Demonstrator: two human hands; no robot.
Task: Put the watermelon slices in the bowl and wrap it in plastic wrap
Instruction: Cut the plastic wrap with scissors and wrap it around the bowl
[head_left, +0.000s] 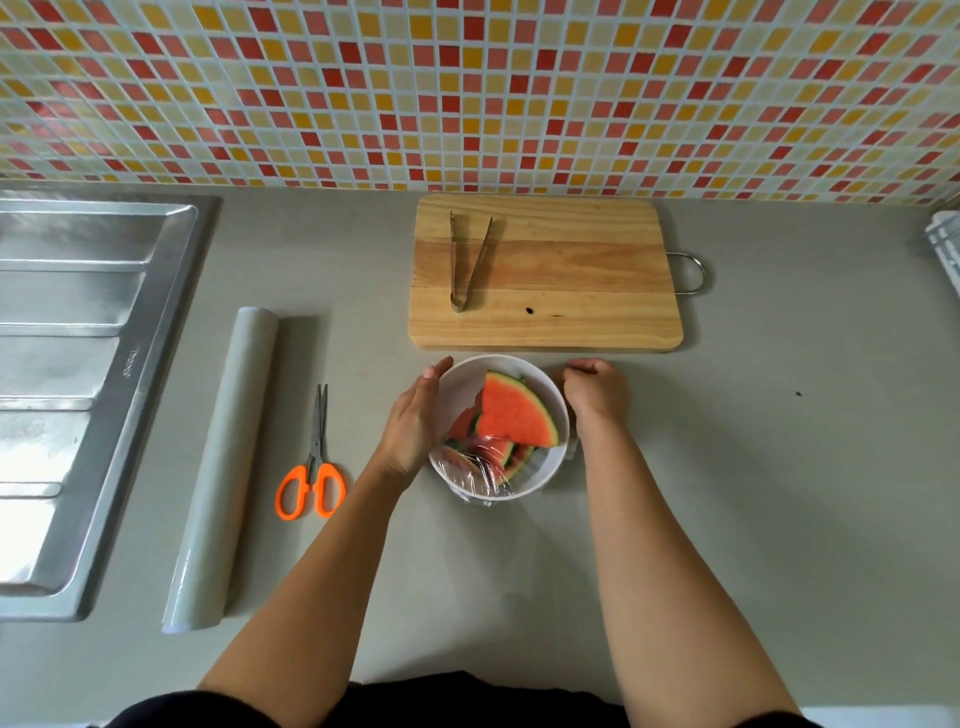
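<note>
On the grey countertop (753, 467) close to the person, a round white bowl (460, 387) sits upright between both hands. Inside are red watermelon slices (514, 415) with green rinds. The top wedge is large and lies flat, and smaller pieces are stacked under it. Clear plastic wrap (483, 475) covers the bowl's near part, crinkled and shiny, bunched over the near rim. How far it reaches across the far rim is unclear.

The left hand (415, 421) lies flat against the bowl's left side, fingers straight and together. The right hand (597, 392) is at the right rim with fingers curled in. Whether it pinches film cannot be told.

To the left, orange-handled metal scissors (313, 462) lie with blades together. Beyond them is a long roll of plastic wrap (223, 467), then a steel sink drainboard (67, 364).

Just behind the bowl is a rectangular wooden cutting board (571, 280) carrying metal tongs (470, 260), tips spread. A red, orange and cream mosaic tile wall (467, 93) is at the back.
</note>
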